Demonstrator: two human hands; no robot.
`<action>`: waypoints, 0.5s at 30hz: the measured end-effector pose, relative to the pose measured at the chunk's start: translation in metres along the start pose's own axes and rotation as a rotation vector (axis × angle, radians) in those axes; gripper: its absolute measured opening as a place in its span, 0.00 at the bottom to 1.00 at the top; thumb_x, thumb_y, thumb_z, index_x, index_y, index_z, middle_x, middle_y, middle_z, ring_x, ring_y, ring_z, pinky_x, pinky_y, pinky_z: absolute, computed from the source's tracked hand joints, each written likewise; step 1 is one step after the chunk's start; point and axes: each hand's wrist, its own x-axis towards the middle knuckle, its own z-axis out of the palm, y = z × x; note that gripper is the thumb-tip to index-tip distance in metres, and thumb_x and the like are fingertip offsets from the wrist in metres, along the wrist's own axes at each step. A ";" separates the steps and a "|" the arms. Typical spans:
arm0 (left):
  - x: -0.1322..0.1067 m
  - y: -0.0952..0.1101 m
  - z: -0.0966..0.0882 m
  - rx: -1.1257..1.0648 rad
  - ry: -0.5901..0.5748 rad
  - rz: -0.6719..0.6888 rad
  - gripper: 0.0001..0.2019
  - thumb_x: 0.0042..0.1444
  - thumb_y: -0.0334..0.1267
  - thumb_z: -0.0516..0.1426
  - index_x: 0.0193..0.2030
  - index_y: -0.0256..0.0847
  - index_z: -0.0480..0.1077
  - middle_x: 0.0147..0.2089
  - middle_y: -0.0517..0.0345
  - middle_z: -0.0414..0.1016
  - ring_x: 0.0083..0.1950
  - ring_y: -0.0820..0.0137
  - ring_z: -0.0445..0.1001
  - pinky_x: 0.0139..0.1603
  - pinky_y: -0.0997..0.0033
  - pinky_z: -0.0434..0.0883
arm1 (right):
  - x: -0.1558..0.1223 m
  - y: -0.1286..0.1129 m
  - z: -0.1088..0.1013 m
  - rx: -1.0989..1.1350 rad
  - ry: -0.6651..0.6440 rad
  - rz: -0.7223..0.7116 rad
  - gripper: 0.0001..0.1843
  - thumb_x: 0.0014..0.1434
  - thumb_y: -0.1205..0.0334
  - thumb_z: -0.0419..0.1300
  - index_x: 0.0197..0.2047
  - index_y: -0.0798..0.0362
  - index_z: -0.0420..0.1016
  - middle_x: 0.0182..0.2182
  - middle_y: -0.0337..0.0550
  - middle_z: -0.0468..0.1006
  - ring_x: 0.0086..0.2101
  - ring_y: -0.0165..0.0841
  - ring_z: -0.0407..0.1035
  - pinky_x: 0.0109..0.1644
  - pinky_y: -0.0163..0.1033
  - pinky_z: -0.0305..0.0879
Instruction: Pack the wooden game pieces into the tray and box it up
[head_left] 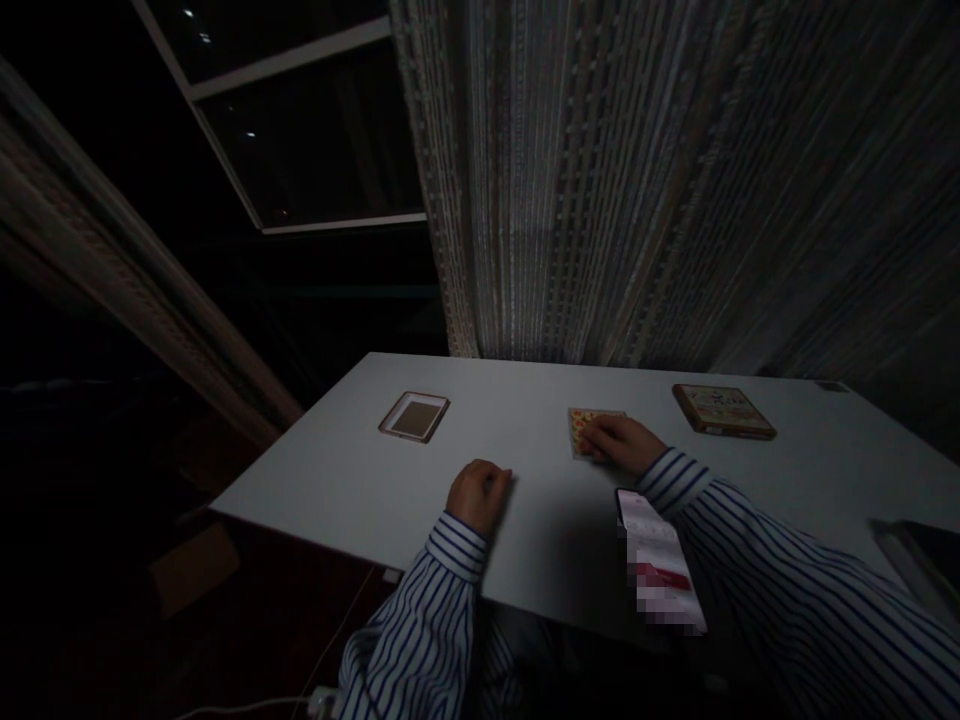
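My right hand point(624, 443) is over a square card point(581, 416) with a yellow, orange and red pattern, lying flat on the white table. Its fingertips are pinched together at the card's surface, and whatever they hold is hidden. My left hand point(480, 495) rests on the tabletop, fingers curled into a loose fist with nothing seen in them. Left of both hands lies a shallow open box point(442, 413) with a brown piece inside it.
A flat printed box point(724, 410) lies at the right on the white table point(517, 385). A lit phone point(652, 540) is propped near the front edge. A dark object point(934, 550) sits at the right edge. Curtains point(540, 180) hang behind, and a white cable point(247, 704) runs below.
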 end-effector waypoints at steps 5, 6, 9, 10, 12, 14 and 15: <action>-0.002 -0.015 -0.016 -0.086 0.063 -0.084 0.10 0.55 0.36 0.49 0.34 0.37 0.71 0.33 0.53 0.75 0.36 0.70 0.72 0.39 0.70 0.68 | 0.022 -0.018 0.018 -0.045 -0.037 -0.014 0.08 0.50 0.61 0.51 0.28 0.54 0.68 0.21 0.39 0.75 0.22 0.28 0.68 0.28 0.32 0.63; -0.002 -0.019 -0.019 -0.103 0.074 -0.108 0.10 0.54 0.37 0.49 0.34 0.37 0.70 0.33 0.53 0.75 0.36 0.70 0.73 0.39 0.71 0.68 | 0.027 -0.020 0.022 -0.068 -0.054 -0.034 0.08 0.50 0.61 0.51 0.28 0.54 0.69 0.21 0.39 0.75 0.23 0.28 0.68 0.28 0.32 0.63; -0.001 -0.028 -0.030 -0.119 0.110 -0.187 0.10 0.54 0.38 0.49 0.32 0.37 0.69 0.30 0.56 0.74 0.33 0.71 0.72 0.35 0.72 0.68 | 0.041 -0.027 0.033 -0.122 -0.103 -0.086 0.10 0.51 0.62 0.49 0.26 0.54 0.69 0.21 0.40 0.75 0.23 0.29 0.68 0.30 0.33 0.63; 0.000 -0.031 -0.034 -0.118 0.124 -0.211 0.09 0.53 0.38 0.49 0.31 0.38 0.69 0.29 0.57 0.74 0.31 0.71 0.72 0.34 0.73 0.68 | 0.045 -0.029 0.037 -0.136 -0.116 -0.102 0.10 0.52 0.62 0.49 0.25 0.54 0.69 0.21 0.40 0.75 0.23 0.28 0.68 0.30 0.33 0.63; 0.001 -0.036 -0.042 -0.119 0.147 -0.249 0.09 0.53 0.37 0.48 0.30 0.38 0.67 0.26 0.59 0.73 0.29 0.72 0.71 0.32 0.75 0.67 | 0.053 -0.034 0.045 -0.159 -0.136 -0.130 0.10 0.52 0.63 0.49 0.25 0.54 0.69 0.20 0.39 0.75 0.23 0.28 0.67 0.30 0.32 0.62; 0.002 -0.041 -0.049 -0.110 0.170 -0.276 0.10 0.53 0.38 0.48 0.27 0.39 0.66 0.24 0.61 0.71 0.28 0.73 0.70 0.30 0.75 0.67 | 0.060 -0.038 0.054 -0.178 -0.156 -0.136 0.11 0.53 0.62 0.49 0.24 0.54 0.69 0.20 0.39 0.74 0.23 0.28 0.67 0.29 0.32 0.62; 0.003 -0.044 -0.053 -0.099 0.177 -0.284 0.11 0.54 0.40 0.47 0.25 0.39 0.66 0.23 0.61 0.70 0.27 0.73 0.70 0.30 0.76 0.66 | 0.064 -0.040 0.059 -0.193 -0.163 -0.131 0.12 0.53 0.61 0.49 0.23 0.54 0.69 0.20 0.39 0.75 0.23 0.28 0.67 0.29 0.32 0.62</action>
